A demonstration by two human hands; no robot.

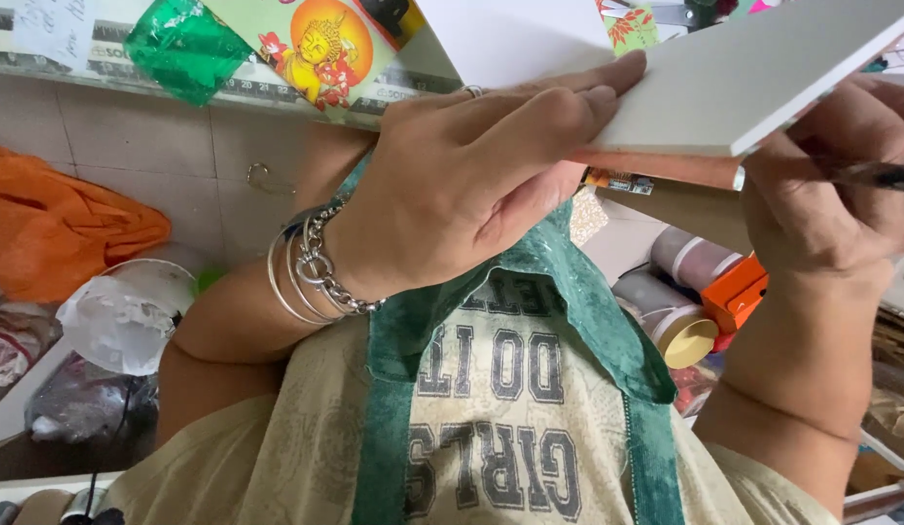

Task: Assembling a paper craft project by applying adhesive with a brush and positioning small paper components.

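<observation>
At chest height, left hand (471,185) pins white board (763,68) flat; right hand (831,194) clamps a dark pen (875,175); board judged stiff, light; best held by edges.

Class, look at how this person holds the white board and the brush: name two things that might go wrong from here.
1. The white board is steadied only by the left hand pressing flat on top, so it may slip or tilt.
2. The right hand works a thin brush at the board's edge, close to the left fingertips; a slip might mark them or the green apron below.
</observation>
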